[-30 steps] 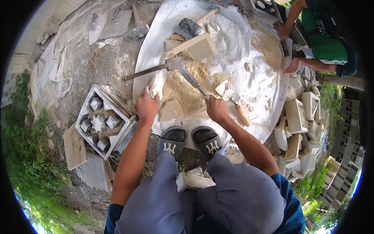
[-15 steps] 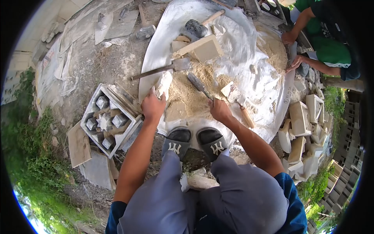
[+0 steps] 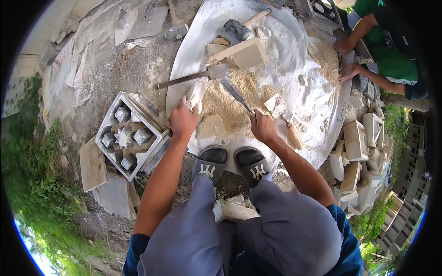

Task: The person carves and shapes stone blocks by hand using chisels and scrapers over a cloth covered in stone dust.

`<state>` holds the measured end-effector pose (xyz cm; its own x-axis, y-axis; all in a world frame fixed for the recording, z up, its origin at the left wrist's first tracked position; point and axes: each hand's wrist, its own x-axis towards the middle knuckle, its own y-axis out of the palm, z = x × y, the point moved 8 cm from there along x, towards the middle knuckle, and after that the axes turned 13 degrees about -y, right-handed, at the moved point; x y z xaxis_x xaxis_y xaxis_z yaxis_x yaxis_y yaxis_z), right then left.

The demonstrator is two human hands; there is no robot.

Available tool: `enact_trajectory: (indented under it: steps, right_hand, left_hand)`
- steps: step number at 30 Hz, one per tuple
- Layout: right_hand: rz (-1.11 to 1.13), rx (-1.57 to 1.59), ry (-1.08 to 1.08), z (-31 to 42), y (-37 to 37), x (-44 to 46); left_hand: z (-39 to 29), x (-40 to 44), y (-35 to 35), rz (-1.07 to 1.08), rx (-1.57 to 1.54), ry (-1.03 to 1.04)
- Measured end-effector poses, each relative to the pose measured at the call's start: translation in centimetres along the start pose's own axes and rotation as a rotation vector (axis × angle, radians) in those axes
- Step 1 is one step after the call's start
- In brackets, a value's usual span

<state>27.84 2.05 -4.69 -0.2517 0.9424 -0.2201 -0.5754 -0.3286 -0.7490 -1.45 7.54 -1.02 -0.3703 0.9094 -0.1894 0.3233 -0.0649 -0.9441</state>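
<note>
My left hand [image 3: 184, 118] is closed round the lower end of a pale, rough stone piece [image 3: 197, 93]. In my right hand [image 3: 262, 126] is the handle of a metal trowel [image 3: 236, 93], whose blade points up and left over sandy powder [image 3: 225, 108] on a white sheet [image 3: 183, 62]. Just above the stone piece lies a flat-headed metal tool [image 3: 218, 71] with its long handle toward the left. A chisel-like tool with a wooden handle [image 3: 293, 135] rests right of my right hand, near a pale fragment [image 3: 275, 105].
A hexagonal mould [image 3: 97, 138] stands at the left. Beyond the powder lie a rectangular block [image 3: 248, 56] and a dark-headed mallet [image 3: 236, 30]. Cast blocks [image 3: 357, 140] are piled at the right. A co-worker's hands [image 3: 346, 71] are at the upper right.
The trowel blade has swung away from the flat-headed tool and then back up toward it. My left hand keeps hold of the stone piece. The whole view has shifted slightly.
</note>
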Motion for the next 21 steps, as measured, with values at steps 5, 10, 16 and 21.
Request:
enact_trajectory:
  steps: [5,10,16,21]
  right_hand:
    - [-0.029,-0.075,-0.118,-1.1,2.4,1.4]
    - [-0.017,0.001,-0.075,3.2,-1.0,1.1]
    - [0.057,-0.056,-0.095,0.5,2.4,1.1]
    - [0.054,-0.039,-0.011,1.3,1.2,-0.3]
  left_hand:
    - [-0.4,0.3,-0.1,0.012,-0.005,-0.012]
    - [0.0,-0.3,-0.1,0.004,-0.011,0.002]
    - [-0.6,0.2,-0.4,0.017,-0.012,-0.011]
    - [-0.3,0.4,-0.1,0.006,-0.009,-0.003]
